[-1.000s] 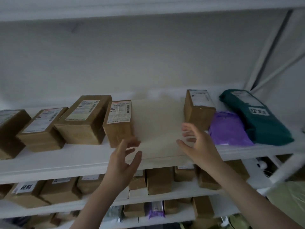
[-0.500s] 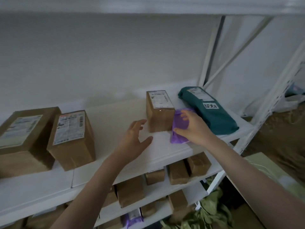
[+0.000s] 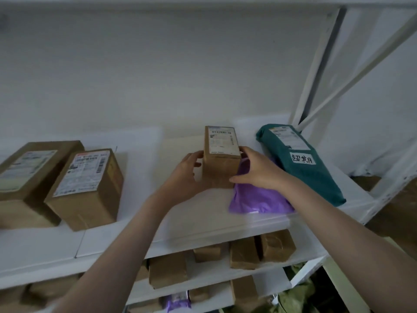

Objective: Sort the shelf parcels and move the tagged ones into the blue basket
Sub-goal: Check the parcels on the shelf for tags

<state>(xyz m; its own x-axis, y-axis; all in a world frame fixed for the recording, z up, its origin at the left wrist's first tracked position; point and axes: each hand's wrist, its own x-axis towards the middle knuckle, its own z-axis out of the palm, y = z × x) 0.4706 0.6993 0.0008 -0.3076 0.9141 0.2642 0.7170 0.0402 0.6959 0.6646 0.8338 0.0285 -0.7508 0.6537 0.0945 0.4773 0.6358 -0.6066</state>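
So half a second ago your right hand (image 3: 259, 172) was resting on the purple mailer (image 3: 255, 197) and your left hand (image 3: 185, 175) was just hovering; now you're bracketing the small brown box (image 3: 222, 159) from both sides, fingers pressing on its side faces, box sitting on the shelf (image 3: 135, 224). No handwritten tag visible on it, though. The tagged teal parcel (image 3: 300, 161) is lying just right, untouched. Blue basket's out of view.

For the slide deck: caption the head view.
Both hands, left hand and right hand, grip a small cardboard box on the white shelf, beside purple mailer and tagged green parcel.
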